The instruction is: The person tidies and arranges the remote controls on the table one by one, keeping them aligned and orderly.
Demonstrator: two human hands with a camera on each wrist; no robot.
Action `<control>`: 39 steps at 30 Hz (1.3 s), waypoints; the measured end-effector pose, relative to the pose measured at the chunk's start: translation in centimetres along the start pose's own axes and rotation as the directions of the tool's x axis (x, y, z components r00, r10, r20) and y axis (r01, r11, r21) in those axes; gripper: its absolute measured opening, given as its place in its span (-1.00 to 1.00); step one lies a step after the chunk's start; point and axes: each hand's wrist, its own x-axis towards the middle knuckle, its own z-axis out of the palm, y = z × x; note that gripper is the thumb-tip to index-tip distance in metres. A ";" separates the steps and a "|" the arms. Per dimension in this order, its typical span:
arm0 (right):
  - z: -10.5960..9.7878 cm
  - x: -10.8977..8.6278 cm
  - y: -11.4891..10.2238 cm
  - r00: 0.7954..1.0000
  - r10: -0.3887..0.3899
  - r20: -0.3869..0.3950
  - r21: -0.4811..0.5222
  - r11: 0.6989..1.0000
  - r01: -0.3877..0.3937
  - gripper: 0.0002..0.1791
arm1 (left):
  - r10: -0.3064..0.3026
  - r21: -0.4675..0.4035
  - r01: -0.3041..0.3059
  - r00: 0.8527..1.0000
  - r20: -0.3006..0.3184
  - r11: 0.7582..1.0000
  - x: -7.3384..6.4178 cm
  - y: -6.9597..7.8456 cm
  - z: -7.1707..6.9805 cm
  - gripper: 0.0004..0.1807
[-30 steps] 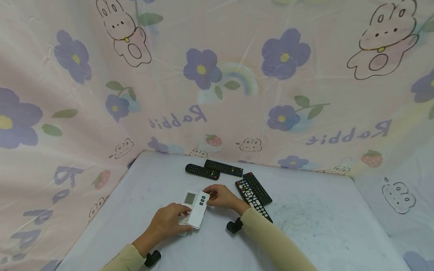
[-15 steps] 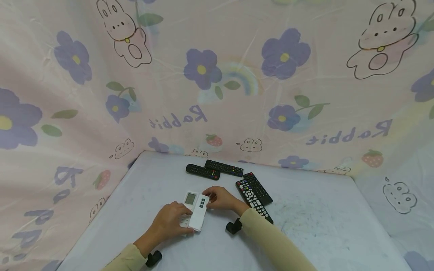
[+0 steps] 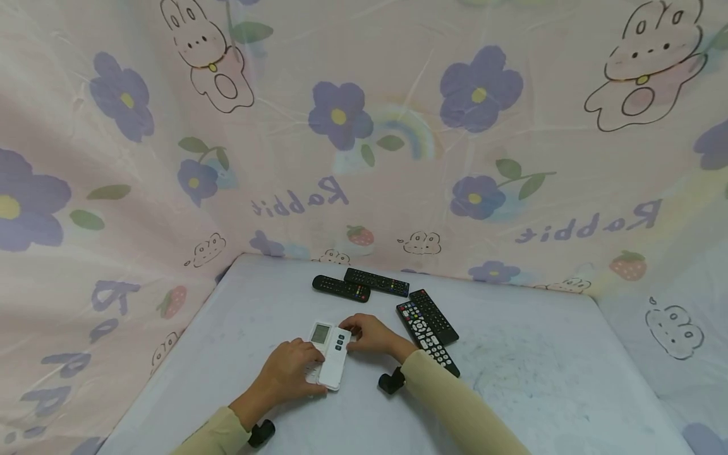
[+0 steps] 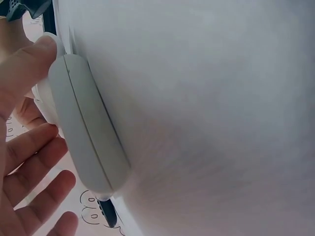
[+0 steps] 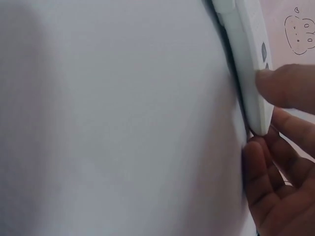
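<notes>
Two hands grasp a slim white remote (image 3: 335, 357) on the bench (image 3: 534, 385). The left hand (image 3: 287, 373) grips its near end; the right hand (image 3: 370, 333) pinches its far end.

I work at a makeshift recording booth set up in what looks like a home rather than a lab or shop; a pink bedsheet-like cloth (image 3: 398, 126) printed with purple flowers, cartoon rabbits, strawberries and the word "Rabbit" hangs as a backdrop on three sides of my table (image 3: 540, 379). The tabletop is covered in plain pale sheeting, slightly scuffed; household items lie on it, namely four black TV remotes (image 3: 423, 322) and two white remotes (image 3: 330, 354) under my hands.
</notes>
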 end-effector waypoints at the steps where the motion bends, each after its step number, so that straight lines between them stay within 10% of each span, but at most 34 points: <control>1: 0.0 0.0 0.0 1.000 -0.002 -0.001 -0.002 1.000 0.002 -0.54 | -0.003 0.003 0.003 1.000 0.000 1.000 0.0 0.0 0.0 -0.41; 28: -0.2 -0.2 0.2 1.000 0.011 0.008 0.034 0.999 -0.011 -0.48 | 0.038 0.096 -0.037 0.999 -0.007 0.995 0.1 0.0 -0.5 -0.35; 39: -1.0 -0.6 0.5 0.993 0.041 -0.106 0.096 0.995 -0.031 -0.47 | -0.096 -0.177 0.072 0.987 -0.132 0.982 1.8 -3.1 -1.5 -0.43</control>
